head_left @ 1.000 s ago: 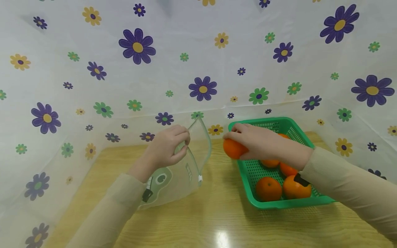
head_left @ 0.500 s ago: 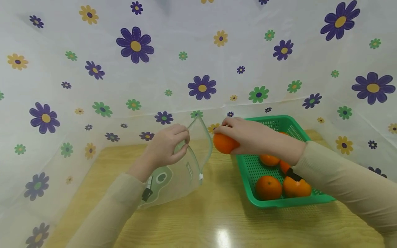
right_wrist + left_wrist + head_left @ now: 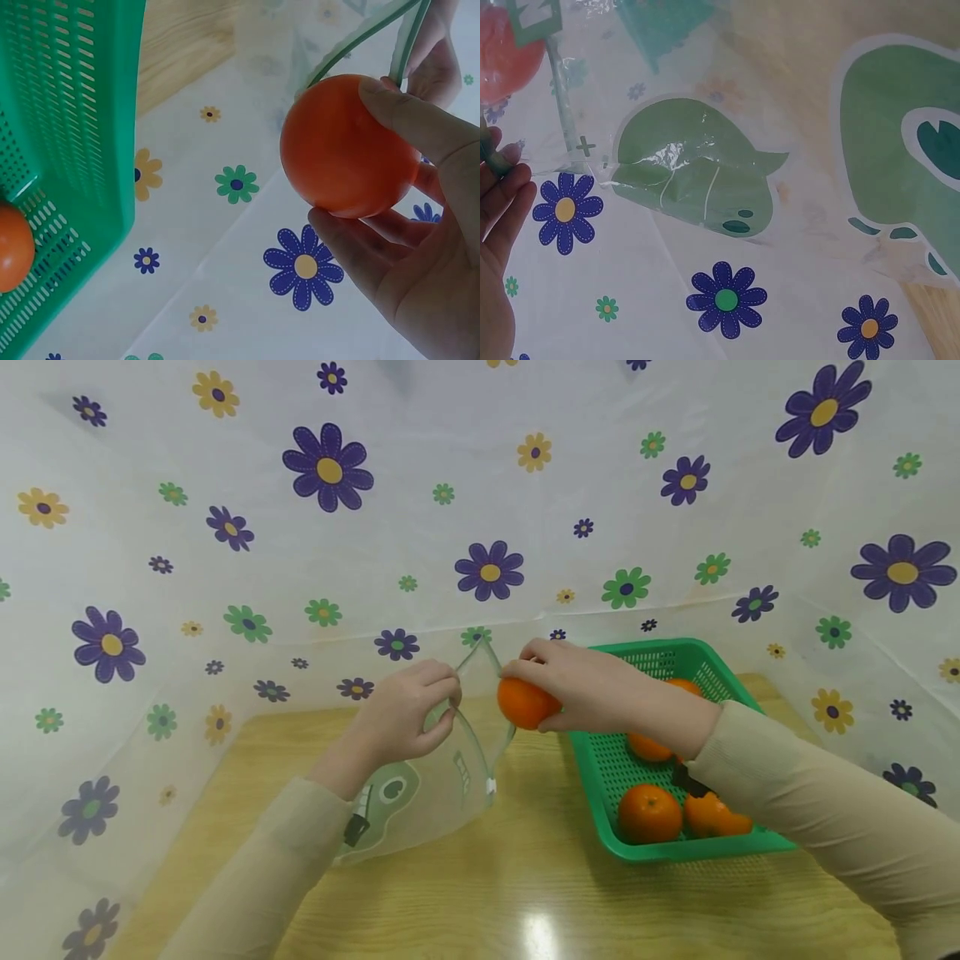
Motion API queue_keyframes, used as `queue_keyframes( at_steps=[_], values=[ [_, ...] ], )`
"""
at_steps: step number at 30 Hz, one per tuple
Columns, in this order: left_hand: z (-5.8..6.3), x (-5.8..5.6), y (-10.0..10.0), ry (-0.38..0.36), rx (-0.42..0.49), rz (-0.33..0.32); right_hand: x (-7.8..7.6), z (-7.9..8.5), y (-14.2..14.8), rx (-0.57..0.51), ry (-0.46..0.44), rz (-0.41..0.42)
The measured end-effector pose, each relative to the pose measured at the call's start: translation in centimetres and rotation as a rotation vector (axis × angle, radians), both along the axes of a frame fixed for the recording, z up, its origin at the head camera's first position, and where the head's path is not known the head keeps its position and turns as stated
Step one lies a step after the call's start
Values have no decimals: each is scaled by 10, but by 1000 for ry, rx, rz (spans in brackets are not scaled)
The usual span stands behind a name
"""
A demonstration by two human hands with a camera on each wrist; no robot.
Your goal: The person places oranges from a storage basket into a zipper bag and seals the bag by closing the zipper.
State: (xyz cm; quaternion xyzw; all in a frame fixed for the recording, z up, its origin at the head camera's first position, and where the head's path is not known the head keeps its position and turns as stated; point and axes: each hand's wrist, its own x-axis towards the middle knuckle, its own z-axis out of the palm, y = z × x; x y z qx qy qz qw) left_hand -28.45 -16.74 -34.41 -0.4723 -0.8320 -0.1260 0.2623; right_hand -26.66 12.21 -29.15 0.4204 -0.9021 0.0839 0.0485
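My left hand (image 3: pixel 411 710) pinches the rim of a clear zip bag (image 3: pixel 438 814) with green cartoon prints. The bag's mouth is spread apart, and its white slider (image 3: pixel 491 786) hangs at the near end of the zip. In my right hand (image 3: pixel 581 685) is an orange (image 3: pixel 527 703), gripped between thumb and fingers. That orange is at the bag's mouth, overlapping the far zip edge in the head view. The right wrist view shows the held orange (image 3: pixel 346 146) close to the green-edged zip strip (image 3: pixel 367 34). Through the film, the left wrist view shows it as a reddish shape (image 3: pixel 508 56).
A green plastic basket (image 3: pixel 592 793) stands right of the bag, under my right forearm. Several oranges lie in it, one at the near left corner (image 3: pixel 649 814). The wooden table (image 3: pixel 450 902) meets a flower-printed sheet (image 3: pixel 420 527) at the back and sides.
My right hand has carried the orange leftward from above the basket's edge to the bag's mouth. The left hand has stayed nearly still, holding the bag.
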Motion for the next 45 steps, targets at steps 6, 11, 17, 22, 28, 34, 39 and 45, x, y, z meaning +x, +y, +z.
queue_keyframes(
  at_steps=[6,11,17,22,28,34,39,45],
  values=[
    [0,-1,0,-11,-4,4,-1,-2,-5,-1,-4,-2],
    [2,0,-1,-11,-12,11,-2,-4,-10,2,-1,-8],
    [3,2,-1,-14,-8,10,-2,-6,-13,25,14,-20],
    [2,2,-1,1,6,-5,-2,-8,-16,37,12,-10],
    [1,3,-1,31,11,-16,-2,-12,-19,49,8,-1],
    [1,4,-2,37,10,-15,-2,-13,-21,57,14,4],
    [2,3,-2,52,10,-24,-1,-14,-23,69,2,-8],
    [4,4,-2,51,11,-22,0,-14,-23,79,-15,-26]
  ],
)
